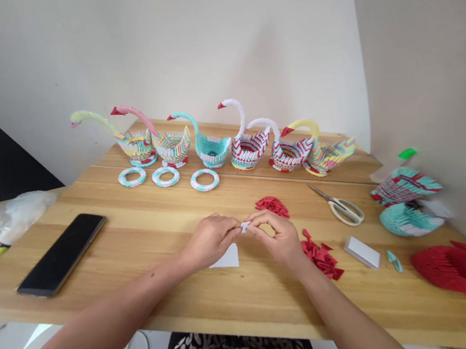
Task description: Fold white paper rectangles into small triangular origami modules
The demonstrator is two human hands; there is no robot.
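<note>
Between my two hands, over the middle of the wooden table [147, 245], is a small folded piece of white paper [245, 227]. My left hand [214, 238] pinches its left end with thumb and fingertips. From the other side, my right hand [276, 235] grips it, the thumb below and the index finger curved above. Partly covered by my left hand, a white paper sheet [228, 258] lies flat on the tabletop. Close to my right hand are a small heap of red folded paper pieces [271, 206] and a looser heap of red paper triangles [322, 257].
Several folded-paper swans [212, 151] line the table's back, with three paper rings [204, 180] before them. A black phone [63, 253] lies left. Rightward are scissors [343, 207], a white stack of paper slips [362, 252], teal paper pieces [410, 219] and a red paper model [461, 268].
</note>
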